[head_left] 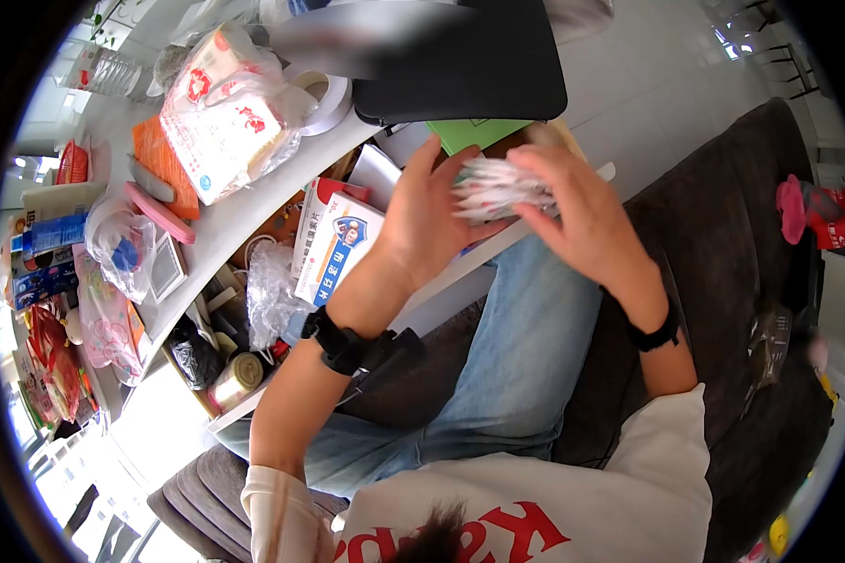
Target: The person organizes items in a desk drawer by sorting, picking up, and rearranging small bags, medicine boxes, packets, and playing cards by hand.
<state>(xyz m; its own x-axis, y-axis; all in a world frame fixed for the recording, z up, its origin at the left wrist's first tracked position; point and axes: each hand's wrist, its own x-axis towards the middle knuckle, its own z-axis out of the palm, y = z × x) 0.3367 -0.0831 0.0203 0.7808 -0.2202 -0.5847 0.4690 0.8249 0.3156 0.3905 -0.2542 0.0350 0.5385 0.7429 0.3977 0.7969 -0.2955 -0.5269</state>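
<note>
Over the open drawer [460, 263], a bundle of small white packets [499, 190] with red and green marks sits between my two hands, blurred by motion. My right hand [582, 206] is closed round its right side, thumb below and fingers above. On the other side, my left hand [421, 211] cups the bundle, its fingers partly hidden behind the packets. A green box or booklet [474, 134] lies just beyond them. Close to my left wrist stands a white and blue medicine box [340, 246] with a red and white box [317, 211] beside it.
Bubble wrap [274, 286] and a beige roll [237, 380] lie in the drawer's near-left part. On the white table are a bag of tissue packs [225, 117], a tape roll [325, 98], a pink-edged item [160, 214] and a black flat case [469, 66]. A dark sofa [723, 216] is at right.
</note>
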